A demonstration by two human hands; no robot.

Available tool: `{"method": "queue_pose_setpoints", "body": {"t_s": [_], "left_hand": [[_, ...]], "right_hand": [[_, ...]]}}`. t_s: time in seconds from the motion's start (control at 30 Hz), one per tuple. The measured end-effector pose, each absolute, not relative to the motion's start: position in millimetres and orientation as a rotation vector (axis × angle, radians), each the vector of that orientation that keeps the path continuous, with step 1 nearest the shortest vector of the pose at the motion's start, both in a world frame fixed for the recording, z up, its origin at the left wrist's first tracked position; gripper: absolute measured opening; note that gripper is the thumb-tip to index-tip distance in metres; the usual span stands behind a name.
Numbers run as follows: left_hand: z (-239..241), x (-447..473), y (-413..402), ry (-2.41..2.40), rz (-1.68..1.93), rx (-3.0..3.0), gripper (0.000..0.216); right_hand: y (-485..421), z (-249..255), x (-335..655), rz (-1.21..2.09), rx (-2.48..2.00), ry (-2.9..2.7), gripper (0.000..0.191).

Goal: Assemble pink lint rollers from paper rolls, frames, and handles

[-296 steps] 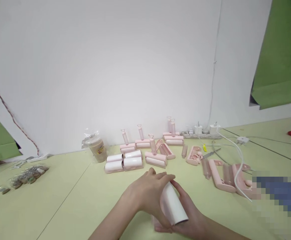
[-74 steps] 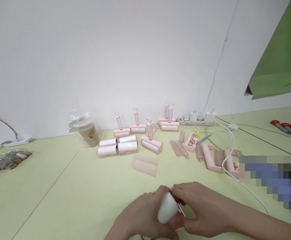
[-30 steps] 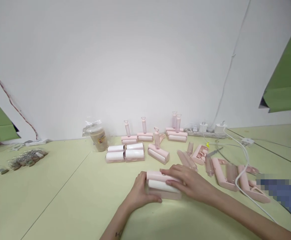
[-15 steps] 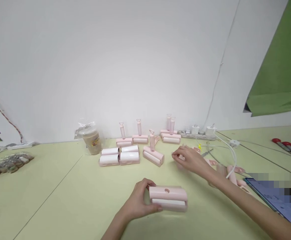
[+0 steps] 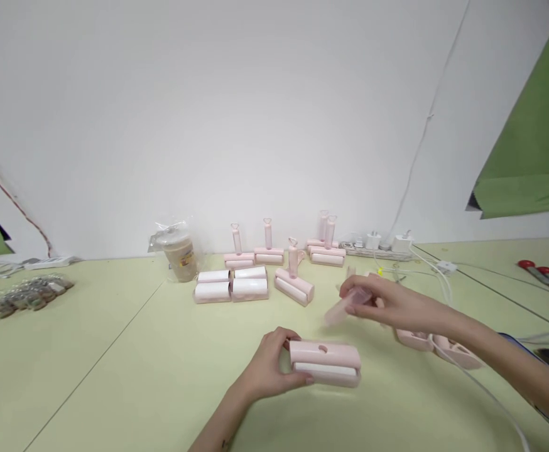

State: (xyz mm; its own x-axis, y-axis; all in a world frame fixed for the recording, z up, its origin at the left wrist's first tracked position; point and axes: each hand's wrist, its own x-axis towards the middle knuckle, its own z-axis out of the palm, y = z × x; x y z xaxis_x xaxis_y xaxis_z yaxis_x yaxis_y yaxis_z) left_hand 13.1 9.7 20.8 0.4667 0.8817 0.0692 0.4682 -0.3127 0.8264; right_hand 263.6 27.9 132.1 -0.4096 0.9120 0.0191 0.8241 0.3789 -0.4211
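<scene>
Pink roller [image 5: 325,351]: left hand [image 5: 271,371]. Tube [image 5: 337,312]: right hand [image 5: 391,300].

Left forearm [image 5: 232,402], left grip [image 5: 266,369] bare; small dark marking [image 5: 224,444] on forearm; right forearm [image 5: 484,339], right grip [image 5: 384,299] bare.

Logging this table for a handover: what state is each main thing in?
left hand: gripping roller head
roller head: held, top hole open
right hand: gripping translucent tube
translucent tube: held, blurred
five handled rollers: handles upright
four white rolls: lying in two rows
cup: bagged
</scene>
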Motion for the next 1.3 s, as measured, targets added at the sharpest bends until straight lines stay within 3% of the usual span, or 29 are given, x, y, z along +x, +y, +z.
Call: {"method": "queue_pose_setpoints", "body": {"t_s": [0.4, 0.6, 0.83, 0.9, 1.03, 1.13, 1.23, 1.3], "left_hand": [[19.0, 12.6, 9.9, 1.117, 0.686, 1.946, 0.051], [20.6, 12.4, 9.8, 1.109, 0.693, 1.911, 0.051], [19.7, 12.7, 11.7, 1.093, 0.704, 1.925, 0.052], [21.2, 12.9, 11.6, 1.102, 0.687, 1.912, 0.052], [23.5, 8.3, 8.9, 1.094, 0.607, 1.882, 0.051], [24.3, 0.4, 9.2, 1.069, 0.557, 1.87, 0.069], [34.7, -1.0, 16.1, 1.003, 0.776, 1.884, 0.1], [50.1, 7.2, 22.2, 0.881, 0.996, 1.849, 0.098]], "right_hand": [[13.9, 148.6, 213.5, 0.436, -1.318, -2.777, 0.008], [25.8, 157.6, 207.4, 0.7, -1.447, -2.785, 0.011], [10.8, 148.0, 204.7, 0.502, -1.478, -2.691, 0.012], [10.2, 148.8, 208.0, 0.509, -1.472, -2.693, 0.019], [16.5, 152.3, 239.8, 0.939, -1.405, -2.556, 0.064], [28.0, 147.7, 279.8, 0.879, -1.431, -2.27, 0.044], [44.0, 133.5, 315.7, 0.576, -1.51, -2.144, 0.041], [55.2, 120.8, 331.2, 0.464, -1.567, -2.129, 0.039]]}}
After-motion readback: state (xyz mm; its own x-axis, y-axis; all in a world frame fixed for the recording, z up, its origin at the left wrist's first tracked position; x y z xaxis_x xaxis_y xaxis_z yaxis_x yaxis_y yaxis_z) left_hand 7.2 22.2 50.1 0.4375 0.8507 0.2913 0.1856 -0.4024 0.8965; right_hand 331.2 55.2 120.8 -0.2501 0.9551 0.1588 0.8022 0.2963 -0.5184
